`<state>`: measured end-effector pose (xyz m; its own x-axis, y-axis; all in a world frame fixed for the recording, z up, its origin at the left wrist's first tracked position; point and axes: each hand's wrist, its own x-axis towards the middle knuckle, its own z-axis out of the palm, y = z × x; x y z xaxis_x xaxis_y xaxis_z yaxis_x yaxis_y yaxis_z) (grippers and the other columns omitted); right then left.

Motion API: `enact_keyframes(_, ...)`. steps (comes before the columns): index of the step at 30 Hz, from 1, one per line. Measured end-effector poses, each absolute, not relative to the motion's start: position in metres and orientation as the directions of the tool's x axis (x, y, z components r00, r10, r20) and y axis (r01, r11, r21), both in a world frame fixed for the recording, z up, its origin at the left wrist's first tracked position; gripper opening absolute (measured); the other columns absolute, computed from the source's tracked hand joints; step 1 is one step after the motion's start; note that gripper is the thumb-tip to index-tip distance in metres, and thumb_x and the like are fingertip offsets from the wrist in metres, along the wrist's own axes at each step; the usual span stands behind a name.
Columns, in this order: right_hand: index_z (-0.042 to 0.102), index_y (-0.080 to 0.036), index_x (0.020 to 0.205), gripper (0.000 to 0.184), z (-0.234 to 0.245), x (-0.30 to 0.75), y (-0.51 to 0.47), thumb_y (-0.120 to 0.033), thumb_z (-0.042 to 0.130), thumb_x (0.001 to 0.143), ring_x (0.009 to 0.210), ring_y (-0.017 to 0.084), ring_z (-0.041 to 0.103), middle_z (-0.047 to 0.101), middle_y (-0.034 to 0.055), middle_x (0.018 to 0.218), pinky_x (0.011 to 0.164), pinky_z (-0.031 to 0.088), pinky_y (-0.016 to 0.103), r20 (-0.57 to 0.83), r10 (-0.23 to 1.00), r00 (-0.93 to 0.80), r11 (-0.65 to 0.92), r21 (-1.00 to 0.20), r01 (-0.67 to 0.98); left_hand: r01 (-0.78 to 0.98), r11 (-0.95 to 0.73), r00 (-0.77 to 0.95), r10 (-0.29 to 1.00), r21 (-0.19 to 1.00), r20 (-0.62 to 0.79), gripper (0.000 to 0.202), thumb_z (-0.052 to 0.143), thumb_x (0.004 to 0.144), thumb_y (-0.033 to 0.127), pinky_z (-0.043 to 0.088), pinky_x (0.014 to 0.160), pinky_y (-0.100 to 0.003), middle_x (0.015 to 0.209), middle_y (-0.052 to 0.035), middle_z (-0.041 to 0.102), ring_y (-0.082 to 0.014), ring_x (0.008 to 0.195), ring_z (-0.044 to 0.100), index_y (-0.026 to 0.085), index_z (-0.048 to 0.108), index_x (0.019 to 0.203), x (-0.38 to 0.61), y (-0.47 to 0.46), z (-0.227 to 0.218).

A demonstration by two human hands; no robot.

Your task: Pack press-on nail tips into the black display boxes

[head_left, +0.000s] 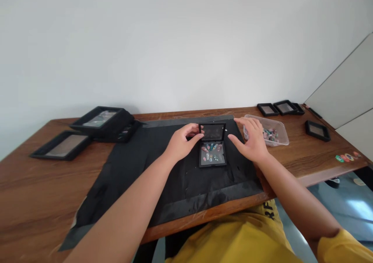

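Observation:
A small black display case lies open on a black mat. Its lower half holds several small coloured pieces. Its clear-windowed lid stands raised at the back. My left hand pinches the lid's left edge with thumb and fingers. My right hand hovers just right of the case, fingers spread and holding nothing.
A clear plastic tub of small coloured pieces sits right of my right hand. Black cases are stacked at the left, one lies flat, and more sit at the far right. Small stickers lie near the table's right edge.

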<state>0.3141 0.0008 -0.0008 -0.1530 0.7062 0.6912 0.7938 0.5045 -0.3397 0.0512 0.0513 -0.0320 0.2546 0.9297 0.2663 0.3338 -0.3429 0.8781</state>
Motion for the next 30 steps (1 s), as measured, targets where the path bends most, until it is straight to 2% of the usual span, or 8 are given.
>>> enact_keyframes(3, 0.059, -0.022, 0.136, 0.05, -0.003, 0.313, 0.0, -0.046, 0.068, 0.093, 0.123, 0.034, 0.06, 0.071, 0.014, 0.13, 0.109, 0.041, 0.054, 0.677, 0.71, -0.194, 0.535, -0.34, 0.773, 0.311, -0.348, 0.293, 0.92, 0.885, 0.259, 0.031, 0.068, 0.085, 0.049, 0.06, 0.091, -0.041, 0.101, -0.0074, 0.081, -0.0237, 0.093, 0.076, 0.022, 0.069, 0.099, 0.054, 0.05, -0.031)
enact_keyframes(8, 0.068, -0.024, 0.113, 0.018, -0.001, 0.314, 0.001, -0.033, 0.059, 0.101, 0.098, 0.026, 0.068, 0.077, 0.0064, 0.097, 0.094, 0.048, 0.046, 0.624, 0.73, -0.278, 0.598, -0.388, 0.702, 0.329, -0.339, 0.331, 0.915, 0.881, 0.229, 0.036, 0.07, 0.082, 0.058, 0.061, 0.088, -0.042, 0.097, -0.0053, 0.081, -0.0236, 0.087, 0.075, 0.023, 0.065, 0.09, 0.052, 0.048, -0.026)
enact_keyframes(13, 0.068, -0.023, 0.102, 0.012, 0.001, 0.313, 0.002, -0.03, 0.058, 0.102, 0.091, 0.024, 0.067, 0.076, 0.0067, 0.094, 0.086, 0.05, 0.042, 0.635, 0.711, -0.303, 0.645, -0.416, 0.641, 0.398, -0.366, 0.363, 0.905, 0.841, 0.222, 0.031, 0.069, 0.083, 0.054, 0.06, 0.086, -0.04, 0.087, -0.0025, 0.079, -0.0227, 0.085, 0.074, 0.023, 0.067, 0.082, 0.048, 0.045, -0.018)
enact_keyframes(16, 0.07, -0.022, 0.102, 0.014, 0.003, 0.313, 0.001, -0.03, 0.059, 0.103, 0.092, 0.023, 0.068, 0.076, 0.0075, 0.097, 0.087, 0.05, 0.041, 0.619, 0.689, -0.375, 0.698, -0.43, 0.572, 0.397, -0.366, 0.39, 0.897, 0.842, 0.206, 0.025, 0.07, 0.082, 0.048, 0.06, 0.087, -0.041, 0.091, -0.0032, 0.08, -0.0224, 0.086, 0.074, 0.024, 0.073, 0.085, 0.046, 0.043, -0.015)
enact_keyframes(22, 0.075, -0.02, 0.101, 0.021, 0.006, 0.311, -0.003, -0.04, 0.068, 0.099, 0.073, 0.016, 0.061, 0.067, 0.0024, 0.076, 0.074, 0.046, 0.032, 0.495, 0.661, -0.564, 0.743, -0.537, 0.399, 0.393, -0.397, 0.508, 0.846, 0.829, 0.164, 0.02, 0.071, 0.076, 0.043, 0.058, 0.1, -0.048, 0.114, -0.0072, 0.08, -0.0281, 0.107, 0.074, 0.024, 0.074, 0.081, 0.034, 0.043, -0.012)
enact_keyframes(24, 0.075, -0.018, 0.096, 0.022, 0.004, 0.309, -0.004, -0.04, 0.07, 0.098, 0.071, 0.015, 0.06, 0.065, 0.0014, 0.074, 0.073, 0.044, 0.03, 0.456, 0.657, -0.601, 0.736, -0.56, 0.38, 0.425, -0.416, 0.54, 0.829, 0.804, 0.143, 0.025, 0.068, 0.075, 0.04, 0.056, 0.105, -0.048, 0.128, -0.0067, 0.075, -0.0294, 0.12, 0.069, 0.026, 0.075, 0.094, 0.028, 0.044, -0.011)
enact_keyframes(27, 0.073, -0.018, 0.091, 0.019, 0.0, 0.304, -0.003, -0.036, 0.073, 0.096, 0.067, 0.014, 0.057, 0.06, -0.001, 0.07, 0.073, 0.043, 0.029, 0.401, 0.659, -0.636, 0.715, -0.596, 0.365, 0.497, -0.368, 0.45, 0.884, 0.786, 0.129, 0.059, 0.06, 0.074, 0.032, 0.053, 0.11, -0.051, 0.143, -0.0066, 0.067, -0.0295, 0.133, 0.061, 0.029, 0.062, 0.133, 0.018, 0.047, -0.013)
enact_keyframes(30, 0.073, -0.018, 0.09, 0.017, -0.004, 0.301, -0.002, -0.034, 0.076, 0.093, 0.066, 0.013, 0.055, 0.057, -0.0025, 0.069, 0.074, 0.043, 0.028, 0.35, 0.665, -0.66, 0.684, -0.64, 0.35, 0.52, -0.311, 0.371, 0.921, 0.796, 0.118, 0.066, 0.058, 0.076, 0.035, 0.052, 0.111, -0.054, 0.143, -0.0095, 0.067, -0.0311, 0.133, 0.061, 0.026, 0.054, 0.142, 0.01, 0.051, -0.016)
